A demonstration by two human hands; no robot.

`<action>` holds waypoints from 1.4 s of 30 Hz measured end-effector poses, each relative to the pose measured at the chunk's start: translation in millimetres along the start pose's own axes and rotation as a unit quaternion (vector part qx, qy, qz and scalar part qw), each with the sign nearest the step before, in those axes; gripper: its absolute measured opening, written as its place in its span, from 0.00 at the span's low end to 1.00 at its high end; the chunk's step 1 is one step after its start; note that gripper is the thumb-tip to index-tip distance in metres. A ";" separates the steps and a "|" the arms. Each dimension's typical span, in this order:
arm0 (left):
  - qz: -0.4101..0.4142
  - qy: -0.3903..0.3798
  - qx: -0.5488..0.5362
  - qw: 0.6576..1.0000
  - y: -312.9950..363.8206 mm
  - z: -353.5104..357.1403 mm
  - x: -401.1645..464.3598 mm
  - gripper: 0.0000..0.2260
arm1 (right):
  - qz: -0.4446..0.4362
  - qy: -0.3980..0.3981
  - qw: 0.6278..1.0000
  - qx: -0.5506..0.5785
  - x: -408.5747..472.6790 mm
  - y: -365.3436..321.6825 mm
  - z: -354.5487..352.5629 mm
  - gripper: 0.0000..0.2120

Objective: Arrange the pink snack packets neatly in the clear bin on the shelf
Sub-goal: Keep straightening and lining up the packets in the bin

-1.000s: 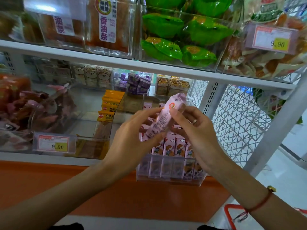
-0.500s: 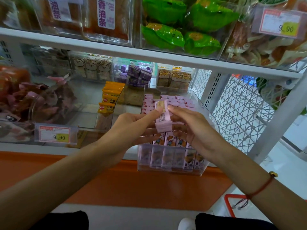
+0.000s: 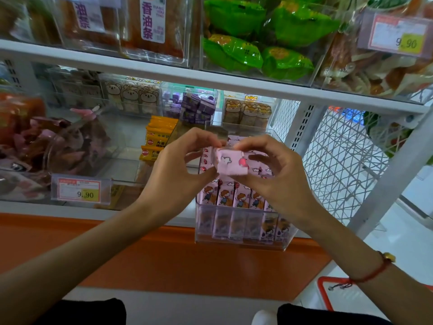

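Packet (image 3: 230, 164) pinched between left hand (image 3: 174, 174) and right hand (image 3: 278, 181) fingers, long axis horizontal, above bin (image 3: 241, 242).

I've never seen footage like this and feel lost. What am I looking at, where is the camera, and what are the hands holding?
There is no machine here: a person wears a wide-angle camera on the head, looking forward and down at a shop shelf. The left hand and the right hand pinch one pink snack packet between them, above a clear bin that juts over the shelf's front edge. More pink packets stand upright in rows inside it. Nearby sit yellow packets, a 9.90 price tag and, one shelf up, green bags.
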State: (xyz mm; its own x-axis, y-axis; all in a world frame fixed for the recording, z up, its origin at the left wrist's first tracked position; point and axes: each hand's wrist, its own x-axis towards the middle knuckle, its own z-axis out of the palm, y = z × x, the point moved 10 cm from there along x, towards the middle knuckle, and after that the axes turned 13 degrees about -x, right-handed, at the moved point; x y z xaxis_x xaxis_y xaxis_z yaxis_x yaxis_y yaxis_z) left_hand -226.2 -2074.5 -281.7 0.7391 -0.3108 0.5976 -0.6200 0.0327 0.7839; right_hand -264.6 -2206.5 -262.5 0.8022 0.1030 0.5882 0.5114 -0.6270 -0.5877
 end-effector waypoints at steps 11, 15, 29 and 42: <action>0.025 0.034 0.048 0.998 4.5 -6.1 -1.5 0.17 | 0.060 -0.008 0.998 0.003 -3.7 8.9 5.7 0.26; 0.019 0.033 0.101 0.994 7.1 -4.2 -2.6 0.19 | 0.125 0.035 0.989 0.068 -4.5 23.1 3.7 0.11; -0.041 0.031 0.055 0.997 -9.3 -5.1 -1.3 0.18 | 0.202 -0.069 0.950 0.228 -5.9 38.5 21.8 0.23; -0.234 0.031 -0.012 0.972 -91.2 -11.0 -5.6 0.23 | 0.308 0.088 0.941 0.109 19.0 105.0 -7.9 0.22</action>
State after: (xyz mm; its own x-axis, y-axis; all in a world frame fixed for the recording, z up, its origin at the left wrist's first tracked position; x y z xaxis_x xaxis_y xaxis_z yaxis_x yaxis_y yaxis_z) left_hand -170.9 -2065.3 -354.7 0.9535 -0.2394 0.1832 -0.2065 -0.0760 0.9755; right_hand -198.0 -2276.4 -308.7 0.9133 -0.3697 0.1709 0.0331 -0.3509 -0.9358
